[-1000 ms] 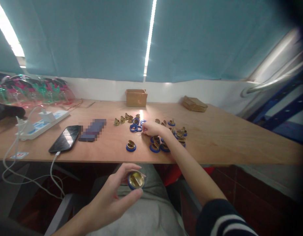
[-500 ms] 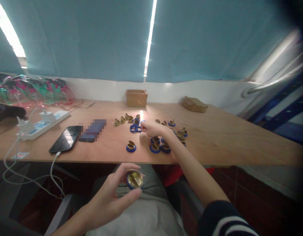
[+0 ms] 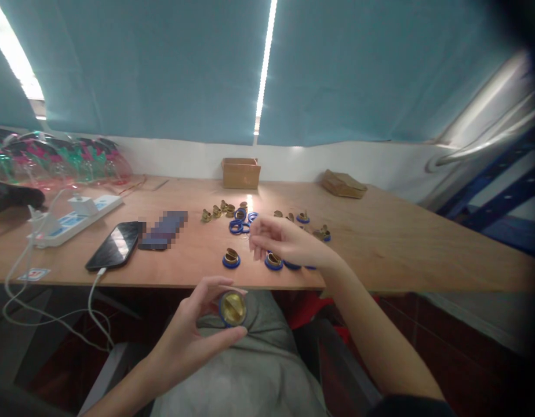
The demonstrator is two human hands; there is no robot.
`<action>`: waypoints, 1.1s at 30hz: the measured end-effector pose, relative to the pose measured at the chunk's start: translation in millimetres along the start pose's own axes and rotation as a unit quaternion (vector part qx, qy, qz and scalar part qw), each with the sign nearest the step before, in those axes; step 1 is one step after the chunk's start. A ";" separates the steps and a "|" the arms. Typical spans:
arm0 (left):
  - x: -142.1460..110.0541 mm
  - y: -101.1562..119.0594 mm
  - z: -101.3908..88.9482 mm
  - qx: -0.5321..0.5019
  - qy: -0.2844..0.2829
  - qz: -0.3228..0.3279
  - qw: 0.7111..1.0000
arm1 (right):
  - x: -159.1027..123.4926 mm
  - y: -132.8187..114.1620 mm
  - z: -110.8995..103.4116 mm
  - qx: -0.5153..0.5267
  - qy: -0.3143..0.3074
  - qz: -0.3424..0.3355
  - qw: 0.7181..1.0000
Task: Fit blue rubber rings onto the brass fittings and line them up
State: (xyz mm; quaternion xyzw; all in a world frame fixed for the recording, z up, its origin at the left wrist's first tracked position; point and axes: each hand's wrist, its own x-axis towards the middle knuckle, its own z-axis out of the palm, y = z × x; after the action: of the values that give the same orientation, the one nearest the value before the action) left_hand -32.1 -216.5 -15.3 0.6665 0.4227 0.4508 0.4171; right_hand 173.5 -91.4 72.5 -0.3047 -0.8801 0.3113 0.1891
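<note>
My left hand [image 3: 197,330] holds a round brass-coloured fitting with a blue ring [image 3: 233,308] between thumb and fingers, above my lap and in front of the table edge. Its brass face is turned up toward me. Over the table, my right hand [image 3: 276,237] has its fingers bent and drawn together; anything between the fingertips is too small or hidden to make out. Loose blue rings [image 3: 236,226] lie just left of it. Under and beside it are several ringed fittings [image 3: 273,260], partly covered by the hand. Another ringed fitting [image 3: 231,258] sits alone near the front edge.
Brass fittings without rings [image 3: 217,212] stand behind the loose rings. A small cardboard box [image 3: 240,173] and a folded brown paper bag [image 3: 343,183] are at the back. To the left lie a charging phone [image 3: 116,246], a second phone [image 3: 165,230] and a power strip [image 3: 80,221]. Wrapped bottles [image 3: 58,159] stand behind.
My right hand has drawn back from the loose rings toward me, turning so its fingers point down. My left hand has risen slightly and shifted left, still with the fitting.
</note>
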 end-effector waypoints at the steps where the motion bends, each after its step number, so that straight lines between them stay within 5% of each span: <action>1: 0.5 -0.6 0.4 0.003 0.014 0.001 1.000 | -8.8 -4.0 6.9 0.100 0.008 -0.025 0.995; 3: 1.1 -1.5 1.3 0.014 0.039 0.009 0.999 | -27.3 -9.4 22.6 0.248 -0.004 -0.044 0.968; 7: -0.4 -2.8 3.0 0.044 0.059 0.027 0.997 | -59.0 -13.5 55.6 0.370 0.001 0.000 0.929; 15: -3.1 -5.1 7.3 0.087 0.018 0.060 0.994 | -69.6 -1.8 84.1 0.441 0.067 0.081 0.891; 21: -4.0 -4.2 11.6 0.118 0.011 0.075 0.990 | -66.6 1.9 96.9 0.542 0.114 0.081 0.829; 33: -3.4 -9.0 15.9 0.113 0.026 0.149 0.982 | -67.1 -6.4 115.1 0.540 0.103 0.068 0.833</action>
State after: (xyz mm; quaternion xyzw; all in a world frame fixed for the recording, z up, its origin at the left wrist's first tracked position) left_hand -19.4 -219.8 -28.4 0.7527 0.3777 0.4744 0.2564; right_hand 160.6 -189.0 -17.4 -0.2437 -0.5247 0.7156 0.3914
